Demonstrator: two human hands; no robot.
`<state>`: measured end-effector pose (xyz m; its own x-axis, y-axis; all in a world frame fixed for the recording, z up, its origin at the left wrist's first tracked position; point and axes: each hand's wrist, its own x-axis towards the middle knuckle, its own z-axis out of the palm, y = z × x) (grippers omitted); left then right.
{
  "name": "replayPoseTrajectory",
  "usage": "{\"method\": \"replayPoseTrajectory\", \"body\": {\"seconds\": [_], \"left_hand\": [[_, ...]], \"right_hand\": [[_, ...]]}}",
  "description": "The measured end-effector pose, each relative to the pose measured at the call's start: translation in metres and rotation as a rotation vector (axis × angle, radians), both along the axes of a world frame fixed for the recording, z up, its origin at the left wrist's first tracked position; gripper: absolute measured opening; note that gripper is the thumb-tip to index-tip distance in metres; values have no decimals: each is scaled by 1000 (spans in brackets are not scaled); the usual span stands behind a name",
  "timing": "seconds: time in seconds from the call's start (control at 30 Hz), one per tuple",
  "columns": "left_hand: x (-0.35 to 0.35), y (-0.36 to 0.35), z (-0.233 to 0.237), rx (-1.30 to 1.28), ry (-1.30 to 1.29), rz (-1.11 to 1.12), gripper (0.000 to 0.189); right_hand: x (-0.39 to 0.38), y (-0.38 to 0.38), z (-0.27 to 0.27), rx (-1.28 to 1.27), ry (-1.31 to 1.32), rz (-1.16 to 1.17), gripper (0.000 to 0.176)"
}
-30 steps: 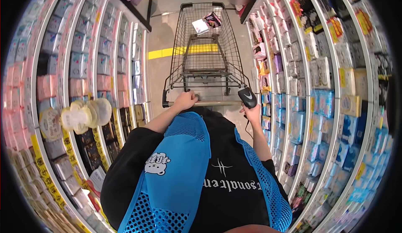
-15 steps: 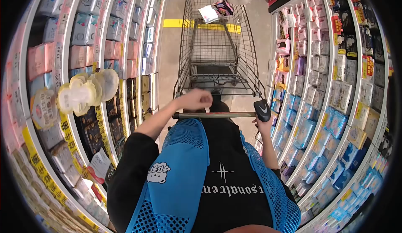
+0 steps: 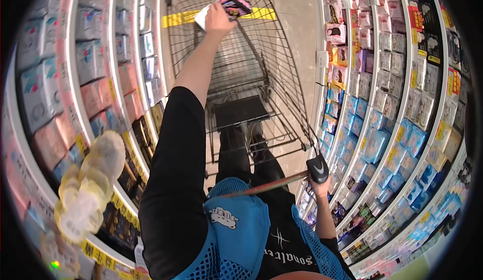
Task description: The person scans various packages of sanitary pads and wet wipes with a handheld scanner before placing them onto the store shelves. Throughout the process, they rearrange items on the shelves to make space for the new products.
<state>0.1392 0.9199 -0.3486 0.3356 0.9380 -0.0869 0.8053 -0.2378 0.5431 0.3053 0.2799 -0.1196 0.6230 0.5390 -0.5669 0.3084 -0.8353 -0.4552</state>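
My left hand (image 3: 220, 19) reaches deep into the far end of the wire shopping cart (image 3: 284, 61), its fingers closed on a white packet (image 3: 202, 17). Part of that packet is hidden under the hand. Right beside it lies a black and pink packet (image 3: 236, 5). My right hand (image 3: 320, 185) grips the right end of the cart handle (image 3: 282, 183), just below its black corner piece (image 3: 317, 167); some of its fingers are hidden.
Shelves of packaged goods line both sides, with blue packs (image 3: 375, 145) on the right and pink packs (image 3: 95, 95) on the left. Round yellowish shelf tags (image 3: 90, 189) jut out at the left. A yellow floor stripe (image 3: 176, 19) runs under the cart.
My left hand has gone from above the handle forward into the cart and onto the white packet. The cart appears turned and closer, and my body leans forward. My right hand stays at the handle.
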Motion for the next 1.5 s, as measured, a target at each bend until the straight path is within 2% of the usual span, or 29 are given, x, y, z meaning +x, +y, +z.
{"method": "replayPoseTrajectory", "body": {"seconds": [0.07, 0.13, 0.17, 0.23, 0.27, 0.33, 0.47, 0.53, 0.57, 0.67, 0.7, 0.77, 0.83, 0.87, 0.9, 0.97, 1.07, 1.1, 1.13, 1.17, 1.2, 1.27, 1.3, 1.33, 1.37, 1.4, 1.43, 1.47, 1.5], "left_hand": [[6, 18, -23, -2, 28, 5, 87], [8, 30, -48, 26, 13, -8, 87], [8, 34, -59, 39, -48, -5, 88], [6, 38, -82, 76, -179, -9, 90], [5, 39, -85, 24, -132, 3, 93], [3, 38, -81, 117, 8, 2, 99], [-2, 28, -80, -26, 183, -93, 91], [-5, 9, -64, -21, 304, -175, 88], [-7, -4, -57, 50, 252, -131, 79], [-29, -24, -88, 144, -203, -91, 71], [-30, -42, -50, 70, -226, 33, 62], [-37, -66, -25, -268, -680, 307, 57], [-51, -85, -1, -605, -1136, 573, 52], [-59, -98, 23, -656, -1192, 587, 52], [-69, -116, 57, -708, -1253, 597, 51], [-79, -153, 108, -800, -1404, 604, 51], [-102, -198, 114, -964, -1655, 237, 52], [-104, -232, 167, -1008, -1611, 204, 52], [-111, -276, 228, -1065, -1572, 139, 54], [-118, -309, 255, -1094, -1564, 72, 49], [-138, -328, 241, -1261, -1507, 235, 43], [-164, -372, 224, -1344, -1484, 354, 33], [-172, -401, 237, -1342, -1456, 365, 34], [-183, -425, 240, -1398, -1472, 108, 42], [-183, -441, 217, -1269, -1468, 180, 46], [-187, -468, 229, -1233, -1397, 151, 49], [-192, -495, 252, -1305, -1333, 79, 49], [-188, -515, 263, -1293, -1309, 160, 45], [-192, -526, 260, -1380, -1317, 126, 45]], "right_hand": [[-24, 26, 18, 77, -105, 33, 46], [-36, 29, 23, -12, -34, -10, 46], [-44, 29, 22, 2, -26, -69, 47], [-49, 15, 14, -30, -61, 19, 49], [-51, 7, 13, -30, -59, 49, 50], [-62, 30, 18, 2, -133, 50, 50], [-81, 25, 24, -21, -40, -77, 39], [-91, 25, 22, 2, -105, -143, 35], [-93, 28, 24, 4, -117, -125, 33], [-101, 15, 18, 80, -103, -175, 30], [-105, 14, 19, 65, -120, -180, 29], [-112, 6, 18, -13, -96, -202, 27], [-125, 32, 35, 94, -113, -253, 22], [-130, 41, 46, 117, -137, -235, 20], [-132, 22, 32, 174, -84, -235, 20], [-136, 1, 25, 191, -68, -194, 27], [-147, -33, -7, 409, -271, -73, 52], [-156, -27, 12, 250, -297, -87, 66], [-163, -31, 19, 208, -273, -95, 69], [-165, -41, 8, 372, -392, 4, 71], [-167, -53, -20, 484, -326, -34, 64], [-174, -47, 16, 436, -227, -105, 61], [-181, -53, 26, 460, -194, -155, 60], [-186, -55, 33, 492, -146, -184, 58], [-187, -62, 34, 477, -140, -133, 56], [-188, -70, 27, 582, -150, -117, 52], [-190, -77, 24, 631, -158, -111, 52], [-191, -80, 21, 672, -167, -101, 52], [-194, -84, 27, 655, -170, -105, 54]]}}
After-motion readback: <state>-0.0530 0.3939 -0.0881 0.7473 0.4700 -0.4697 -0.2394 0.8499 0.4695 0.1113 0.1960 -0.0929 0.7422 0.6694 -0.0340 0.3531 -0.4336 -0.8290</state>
